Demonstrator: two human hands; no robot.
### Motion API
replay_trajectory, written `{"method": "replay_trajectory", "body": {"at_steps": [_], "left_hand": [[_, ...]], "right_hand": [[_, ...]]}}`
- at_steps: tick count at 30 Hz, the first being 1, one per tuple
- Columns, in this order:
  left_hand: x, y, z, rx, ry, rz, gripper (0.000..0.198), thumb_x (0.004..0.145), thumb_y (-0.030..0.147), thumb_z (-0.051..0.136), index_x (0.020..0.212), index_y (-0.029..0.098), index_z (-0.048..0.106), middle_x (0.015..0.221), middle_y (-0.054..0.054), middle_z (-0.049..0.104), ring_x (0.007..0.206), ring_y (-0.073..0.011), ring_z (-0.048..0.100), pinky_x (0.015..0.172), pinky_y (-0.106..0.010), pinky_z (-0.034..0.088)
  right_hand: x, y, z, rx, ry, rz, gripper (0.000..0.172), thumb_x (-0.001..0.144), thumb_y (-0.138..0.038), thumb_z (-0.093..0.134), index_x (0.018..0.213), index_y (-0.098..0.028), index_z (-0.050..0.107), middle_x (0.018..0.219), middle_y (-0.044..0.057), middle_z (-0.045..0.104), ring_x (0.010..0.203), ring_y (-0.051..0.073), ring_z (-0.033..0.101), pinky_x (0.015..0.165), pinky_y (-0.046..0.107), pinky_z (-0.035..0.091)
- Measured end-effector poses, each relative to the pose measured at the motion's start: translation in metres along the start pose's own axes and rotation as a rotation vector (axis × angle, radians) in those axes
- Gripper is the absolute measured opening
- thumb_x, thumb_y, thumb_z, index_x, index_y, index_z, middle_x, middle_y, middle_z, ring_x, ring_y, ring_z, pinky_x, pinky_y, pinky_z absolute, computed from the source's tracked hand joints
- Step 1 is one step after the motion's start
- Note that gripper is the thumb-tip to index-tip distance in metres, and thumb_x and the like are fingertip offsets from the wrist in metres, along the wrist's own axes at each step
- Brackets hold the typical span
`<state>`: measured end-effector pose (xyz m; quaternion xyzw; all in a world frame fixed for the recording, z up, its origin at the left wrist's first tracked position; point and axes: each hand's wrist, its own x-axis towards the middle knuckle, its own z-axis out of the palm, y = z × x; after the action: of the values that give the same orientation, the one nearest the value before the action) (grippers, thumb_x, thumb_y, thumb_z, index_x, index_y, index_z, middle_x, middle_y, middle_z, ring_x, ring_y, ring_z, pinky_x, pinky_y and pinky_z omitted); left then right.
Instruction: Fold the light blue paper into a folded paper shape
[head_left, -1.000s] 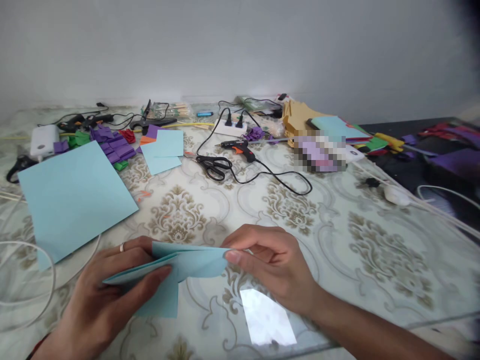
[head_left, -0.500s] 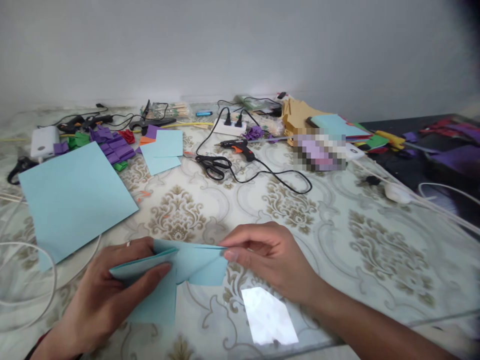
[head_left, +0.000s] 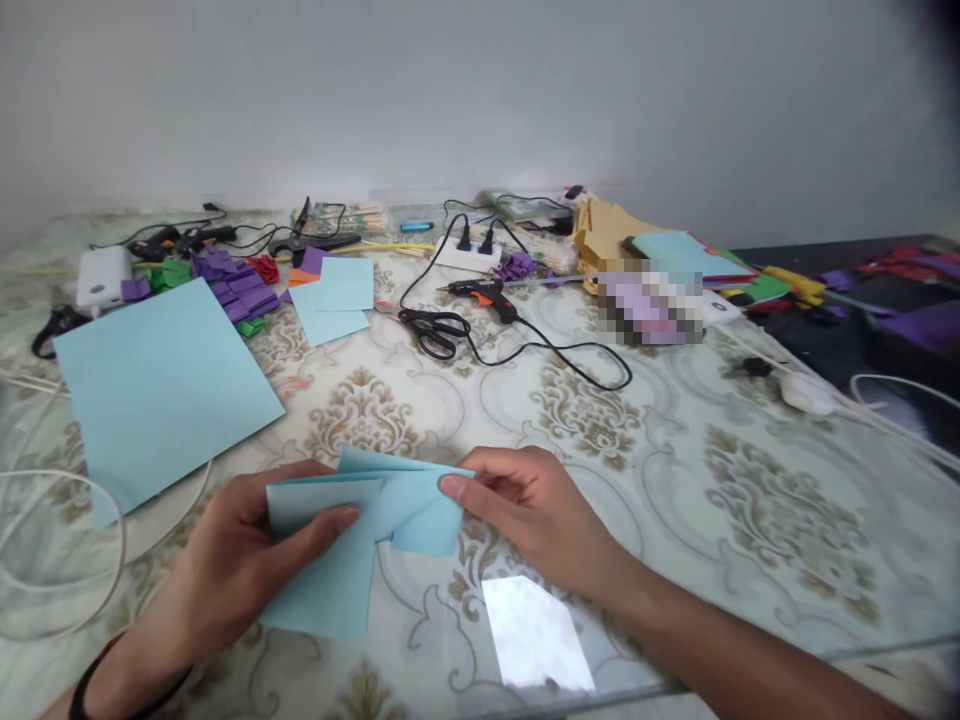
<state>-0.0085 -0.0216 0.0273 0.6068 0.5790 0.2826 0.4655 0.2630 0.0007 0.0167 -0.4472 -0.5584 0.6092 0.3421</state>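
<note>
Between my hands is light blue folded paper (head_left: 330,570), held above the patterned table. My left hand (head_left: 247,550) grips its left part, thumb across the front and fingers behind. My right hand (head_left: 532,510) pinches the upper right corner between thumb and fingers. Several creased layers and flaps show between the hands; whether they are one sheet or separate pieces I cannot tell. A large light blue sheet (head_left: 169,390) lies flat beyond my left hand. Two smaller light blue squares (head_left: 345,285) overlap farther back.
Black-handled scissors (head_left: 435,335) and a glue gun (head_left: 484,292) with a looping cord lie mid-table, before a white power strip (head_left: 469,255). Folded purple paper strips (head_left: 232,285) sit at back left. A white cable (head_left: 120,560) curls at left. A paper stack (head_left: 690,255) stands back right.
The folded paper has tilted up, so its left part now faces me more fully. Both hands have shifted slightly, still holding it. The whole view has moved a little.
</note>
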Motion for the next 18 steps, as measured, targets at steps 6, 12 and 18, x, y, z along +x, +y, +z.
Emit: {"method": "replay_trajectory", "body": {"at_steps": [6,12,18], "left_hand": [[0.004,0.001,-0.01,-0.08,-0.002,0.135,0.03,0.086,0.043,0.08,0.115,0.033,0.079,0.129,-0.007,0.075,0.113,-0.0308,0.072,0.087,-0.035,0.063],[0.014,-0.003,-0.023,-0.465,-0.128,0.05,0.075,0.088,0.08,0.055,0.148,0.036,0.055,0.155,-0.011,0.054,0.119,-0.0341,0.068,0.09,-0.04,0.061],[0.009,-0.006,-0.013,-0.433,-0.301,-0.101,0.053,0.094,0.052,0.07,0.143,0.038,0.058,0.139,-0.008,0.067,0.12,-0.0287,0.068,0.098,-0.039,0.057]], "right_hand": [[0.005,-0.002,-0.008,-0.199,0.228,-0.369,0.021,0.093,-0.032,0.072,0.077,-0.022,0.08,0.064,0.001,0.068,0.058,0.014,0.057,0.051,0.026,0.044],[0.003,-0.004,-0.022,-0.307,0.389,-0.705,0.031,0.087,-0.014,0.079,0.104,-0.039,0.084,0.092,0.001,0.08,0.079,0.019,0.073,0.068,0.031,0.059],[0.0,-0.001,-0.017,-0.383,0.404,-0.718,0.038,0.09,-0.014,0.075,0.109,-0.045,0.082,0.101,0.0,0.081,0.084,0.02,0.075,0.068,0.032,0.06]]}}
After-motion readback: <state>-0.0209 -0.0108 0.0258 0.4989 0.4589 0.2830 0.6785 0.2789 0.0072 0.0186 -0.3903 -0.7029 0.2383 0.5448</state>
